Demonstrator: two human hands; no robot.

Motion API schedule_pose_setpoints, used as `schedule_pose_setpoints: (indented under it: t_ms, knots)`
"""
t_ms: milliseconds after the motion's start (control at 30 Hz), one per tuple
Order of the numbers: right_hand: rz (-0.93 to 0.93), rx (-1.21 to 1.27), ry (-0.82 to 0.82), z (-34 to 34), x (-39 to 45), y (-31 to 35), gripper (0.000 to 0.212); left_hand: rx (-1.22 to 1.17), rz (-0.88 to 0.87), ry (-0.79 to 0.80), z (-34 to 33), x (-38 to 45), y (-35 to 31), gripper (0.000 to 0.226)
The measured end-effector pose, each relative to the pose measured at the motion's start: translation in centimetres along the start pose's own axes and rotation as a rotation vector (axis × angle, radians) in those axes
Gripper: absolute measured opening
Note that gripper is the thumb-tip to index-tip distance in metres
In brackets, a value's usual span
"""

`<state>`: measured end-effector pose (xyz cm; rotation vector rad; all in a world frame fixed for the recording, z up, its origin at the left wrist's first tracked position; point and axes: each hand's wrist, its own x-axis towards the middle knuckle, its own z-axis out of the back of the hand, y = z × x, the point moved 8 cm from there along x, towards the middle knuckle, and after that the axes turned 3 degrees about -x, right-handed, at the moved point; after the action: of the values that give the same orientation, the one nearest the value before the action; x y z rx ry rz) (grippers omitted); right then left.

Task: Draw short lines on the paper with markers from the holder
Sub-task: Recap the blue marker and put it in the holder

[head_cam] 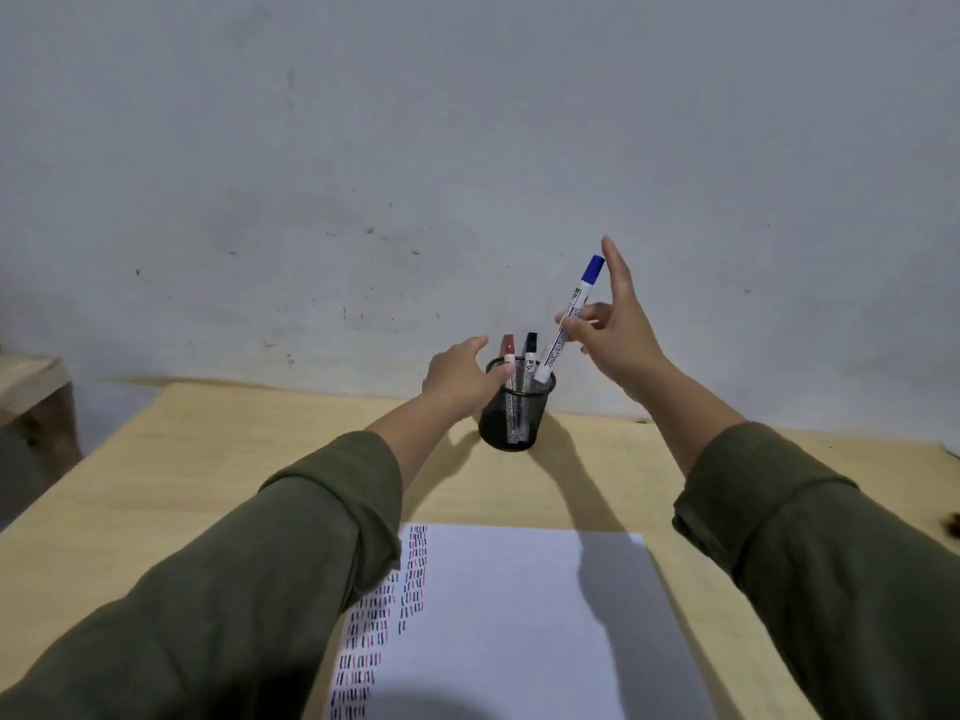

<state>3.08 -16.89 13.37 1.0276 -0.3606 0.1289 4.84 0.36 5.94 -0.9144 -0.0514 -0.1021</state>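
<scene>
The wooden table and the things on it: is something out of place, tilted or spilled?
Nothing is spilled or damaged. The black mesh holder stands upright on the light wooden table. The blue-capped white marker leans only because the right hand holds it. The white paper lies flat.

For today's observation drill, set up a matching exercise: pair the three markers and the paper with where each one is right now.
Column 1:
1. blue-capped marker
2. red-capped marker
3. black-capped marker
4. paper

Column 2:
A. lying flat on the table
B. standing in the mesh holder, beside the left hand
C. held in the right hand
D. standing in the holder's middle

Pairs: 1-C, 2-B, 3-D, 4-A
</scene>
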Motion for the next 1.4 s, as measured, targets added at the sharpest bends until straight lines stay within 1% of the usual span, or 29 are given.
schedule_pose_setpoints:
  t_ms: [67, 200, 433, 567, 700, 933, 1167, 1333, 1400]
  knots:
    - [0.013, -0.069, 0.008, -0.7, 1.5, -0.5, 0.087, 0.06, 0.008, 0.018, -0.9, 1.1, 0.7, 0.068]
    - [0.045, -0.185, 0.038, -2.6, 2.9, -1.7, 0.078, 0.091, -0.02, 0.036, -1.9, 2.5, 1.4, 0.072]
    - [0.087, -0.349, 0.133, -5.5, 3.0, -3.6, 0.076, 0.122, -0.025, 0.053, -2.5, 3.1, 2.7, 0.069]
    - [0.087, -0.405, 0.174, -6.5, 3.1, -4.7, 0.074, 0.098, -0.033, 0.047, -2.5, 3.0, 2.5, 0.064]
    - [0.104, -0.434, 0.189, -6.9, 3.2, -5.4, 0.066, 0.065, -0.029, 0.04, -2.5, 3.0, 2.6, 0.061]
    - [0.173, -0.617, 0.185, -7.6, 3.9, -5.2, 0.06, 0.006, -0.015, 0.033, -2.7, 3.1, 3.0, 0.061]
    - [0.184, -0.7, 0.214, -8.1, 4.7, -5.0, 0.045, -0.033, -0.005, 0.027, -2.7, 3.2, 3.2, 0.061]
    - [0.168, -0.644, 0.235, -8.5, 4.8, -4.8, 0.03, -0.045, 0.0, 0.016, -2.7, 3.2, 3.3, 0.06]
    - [0.172, -0.609, 0.221, -8.6, 4.6, -4.6, 0.035, -0.054, 0.005, 0.013, -2.6, 3.2, 3.3, 0.059]
